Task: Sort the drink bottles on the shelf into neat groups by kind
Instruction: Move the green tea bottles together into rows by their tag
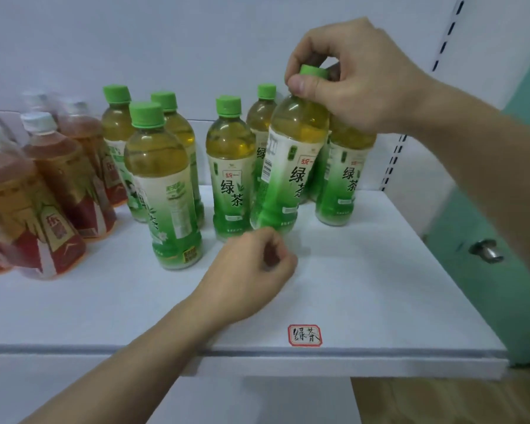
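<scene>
Our right grip (pixel 349 81) is clamped on the green cap (pixel 314 71) of a tilted green-tea bottle (pixel 291 166), thumb in front and fingers curled over the top, so we can steer it by the neck without knocking its neighbours; our left grip (pixel 251 270) is loosely curled, holding nothing, hovering just above the shelf (pixel 380 286) in front of that bottle's base, as if ready to steady it. The shelf itself is the biggest thing here, white and deep, with a slotted upright at the right. On its left side stand the red-tea bottles (pixel 55 185) with white caps, packed close together, some blurred at the edge of view. Right of them the green teas fall into two loose clusters: three near the red ones (pixel 162 185), and a group at the right (pixel 230 172) around the bottle we hold, which leans with its base touching or just off the shelf, we cannot tell which. Its label is turned partly sideways, barcode showing, so we judge we are setting it down in line and facing it forward. A small red-bordered tag (pixel 305 335) on the shelf's front edge marks this section for green tea, which explains why the greens are gathered above it.
</scene>
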